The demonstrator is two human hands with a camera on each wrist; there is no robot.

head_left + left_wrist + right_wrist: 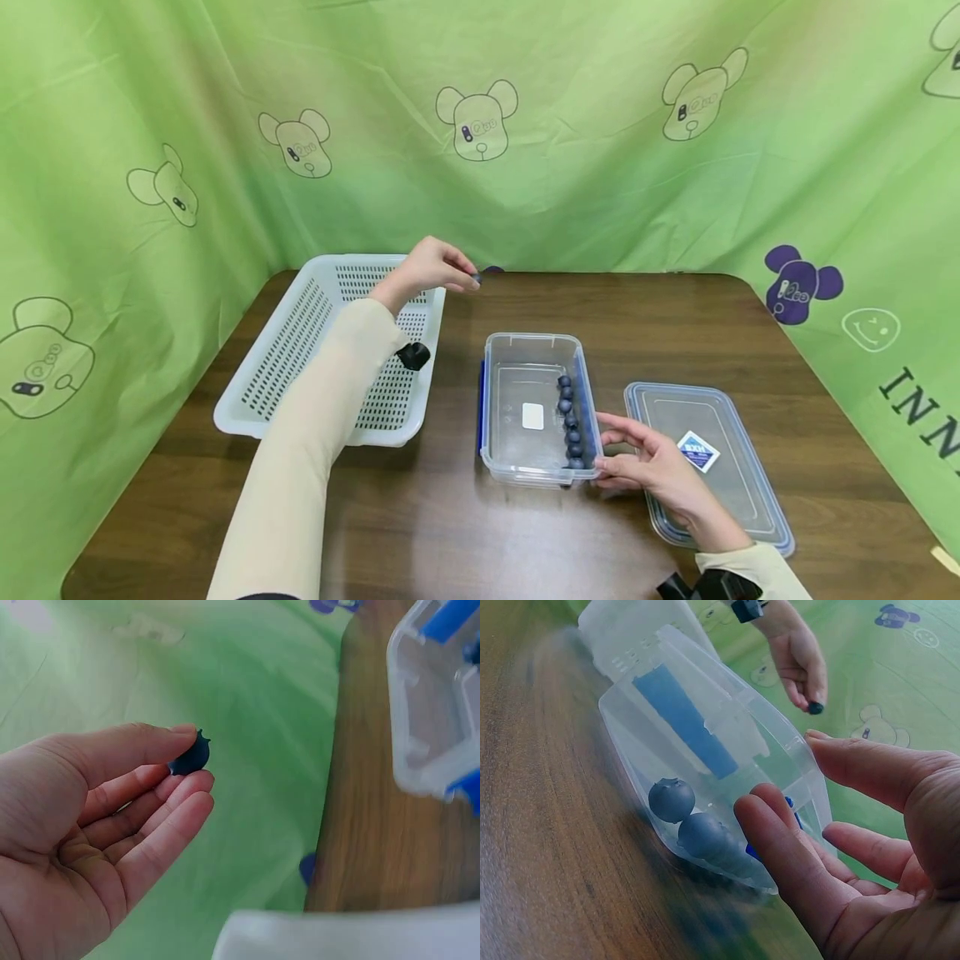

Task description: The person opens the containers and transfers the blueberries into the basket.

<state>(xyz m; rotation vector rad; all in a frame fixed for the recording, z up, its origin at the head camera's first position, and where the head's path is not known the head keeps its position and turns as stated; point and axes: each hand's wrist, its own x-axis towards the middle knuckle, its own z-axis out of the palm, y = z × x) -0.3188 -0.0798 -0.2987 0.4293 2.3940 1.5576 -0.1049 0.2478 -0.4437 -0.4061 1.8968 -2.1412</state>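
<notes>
My left hand (435, 268) is raised above the right back edge of the white basket (427, 392). Between thumb and fingertips it pinches a dark blueberry (192, 755), its small crown showing in the left wrist view. A clear plastic container (517, 367) stands open-topped to the right of the basket. Along its right inner wall several blueberries (570, 422) lie in a row; two show large through the wall in the right wrist view. My right hand (660, 467) rests its spread fingertips at the container's right outer side, without wrapping round it.
The container's clear lid (720, 492), with a blue-and-white label, lies on the brown table (420, 517) under and beside my right hand. A blue clip (481, 408) hangs on the container's left side. Green printed cloth (570, 208) rises behind the table.
</notes>
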